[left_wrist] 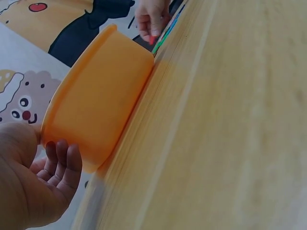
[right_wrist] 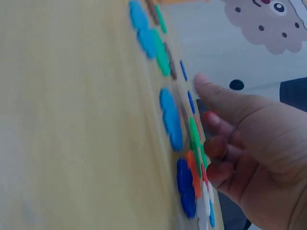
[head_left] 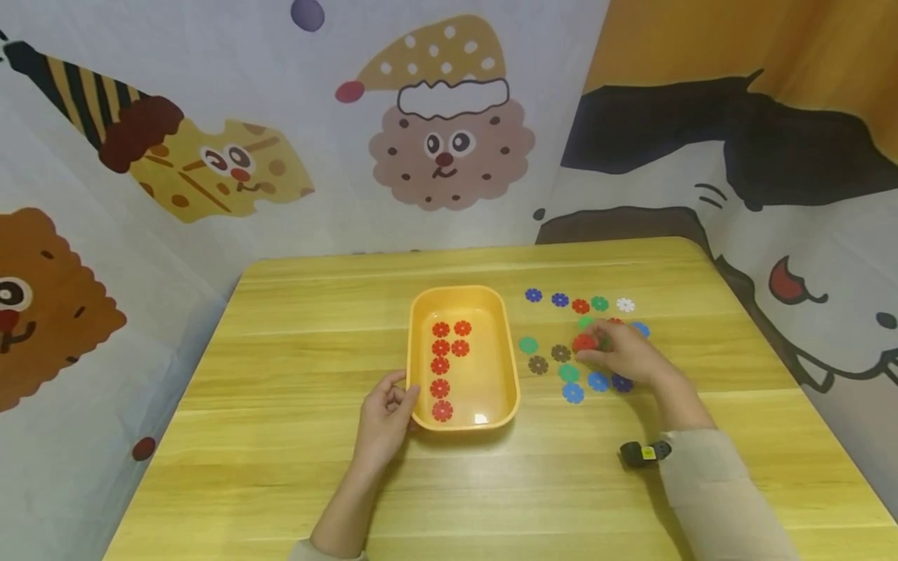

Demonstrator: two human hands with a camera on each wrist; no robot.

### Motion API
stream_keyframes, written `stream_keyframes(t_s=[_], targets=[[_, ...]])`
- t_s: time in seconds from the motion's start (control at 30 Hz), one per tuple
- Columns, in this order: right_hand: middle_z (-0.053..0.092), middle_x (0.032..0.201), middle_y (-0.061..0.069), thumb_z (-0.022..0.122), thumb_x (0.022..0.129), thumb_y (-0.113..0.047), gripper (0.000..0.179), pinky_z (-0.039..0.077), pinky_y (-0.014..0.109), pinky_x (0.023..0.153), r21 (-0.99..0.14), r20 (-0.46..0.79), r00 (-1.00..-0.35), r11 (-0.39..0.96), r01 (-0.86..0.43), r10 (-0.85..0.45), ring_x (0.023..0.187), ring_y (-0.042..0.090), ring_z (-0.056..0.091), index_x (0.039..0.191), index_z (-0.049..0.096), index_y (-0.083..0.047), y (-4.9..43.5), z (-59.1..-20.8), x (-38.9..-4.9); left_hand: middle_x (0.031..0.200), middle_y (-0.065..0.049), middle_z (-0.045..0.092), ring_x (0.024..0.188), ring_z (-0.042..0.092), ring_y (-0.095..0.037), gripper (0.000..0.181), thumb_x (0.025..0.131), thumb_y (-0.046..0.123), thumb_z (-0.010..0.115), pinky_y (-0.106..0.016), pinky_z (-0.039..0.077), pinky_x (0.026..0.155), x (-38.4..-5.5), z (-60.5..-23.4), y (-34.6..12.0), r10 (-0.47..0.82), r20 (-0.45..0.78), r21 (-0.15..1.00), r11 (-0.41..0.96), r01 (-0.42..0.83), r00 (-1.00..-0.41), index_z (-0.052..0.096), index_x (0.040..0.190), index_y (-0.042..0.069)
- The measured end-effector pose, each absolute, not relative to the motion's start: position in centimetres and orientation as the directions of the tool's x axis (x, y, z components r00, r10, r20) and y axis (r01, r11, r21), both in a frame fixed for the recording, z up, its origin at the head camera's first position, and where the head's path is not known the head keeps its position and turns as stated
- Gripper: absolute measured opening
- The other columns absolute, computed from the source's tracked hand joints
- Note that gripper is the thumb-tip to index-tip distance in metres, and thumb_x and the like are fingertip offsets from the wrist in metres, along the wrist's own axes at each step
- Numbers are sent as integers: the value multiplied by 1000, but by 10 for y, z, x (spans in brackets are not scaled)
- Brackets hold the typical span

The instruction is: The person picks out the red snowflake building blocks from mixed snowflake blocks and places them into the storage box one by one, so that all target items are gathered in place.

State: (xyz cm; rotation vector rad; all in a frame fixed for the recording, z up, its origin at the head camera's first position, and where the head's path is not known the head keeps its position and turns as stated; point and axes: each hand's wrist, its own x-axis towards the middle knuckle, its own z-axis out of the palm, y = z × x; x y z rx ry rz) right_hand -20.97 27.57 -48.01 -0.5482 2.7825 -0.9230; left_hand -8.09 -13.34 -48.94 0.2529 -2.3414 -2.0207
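A yellow-orange plastic tray (head_left: 514, 366) stands on the table. Inside it, several red notched discs (head_left: 440, 365) lie in two columns, the left one longer. My left hand (head_left: 384, 417) holds the tray's left side near its front corner, thumb at the rim and fingers bent against the outer wall. To the right of the tray, my right hand (head_left: 627, 354) pinches a red notched disc (head_left: 585, 343) between thumb and fingers, low over loose discs. In the left wrist view, red shows at that hand's fingertips (left_wrist: 153, 39). Part of the disc is hidden by the fingers.
Loose notched discs are spread right of the tray: blue (head_left: 573, 392), green (head_left: 528, 344), brown (head_left: 538, 365) and white (head_left: 625, 305) among them. A small black object with a yellow label (head_left: 640, 453) is by the right sleeve. A cartoon-printed cloth (head_left: 337, 226) hangs behind the table.
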Motion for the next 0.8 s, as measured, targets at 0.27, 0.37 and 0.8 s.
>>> stream_keyframes(t_s=[0.27, 0.37, 0.8], targets=[[63, 98, 8, 78, 91, -26, 37, 50, 27, 53, -672, 119, -932, 663, -329, -342, 67, 18, 56, 118, 63, -6, 251, -475, -212, 83, -20, 61, 61, 64, -16, 41, 99, 13, 67, -28, 61, 56, -81, -491, -132, -160, -84, 988, 118, -103, -984, 56, 136, -1], [62, 101, 10, 80, 90, -22, 37, 50, 26, 52, -688, 152, -928, 637, -346, -340, 67, 17, 56, 118, 63, -4, 241, -474, -212, 84, -22, 62, 61, 64, -16, 42, 99, 12, 67, -28, 61, 55, -81, -491, -131, -163, -82, 988, 113, -101, -983, 56, 137, -1], [59, 84, 4, 79, 90, -24, 34, 46, 25, 48, -750, 169, -916, 556, -358, -363, 62, 19, 52, 115, 63, -9, 203, -463, -211, 80, -19, 60, 59, 63, -15, 39, 98, 11, 68, -27, 60, 55, -81, -491, -131, -172, -52, 989, 126, -75, -984, 58, 133, -2]])
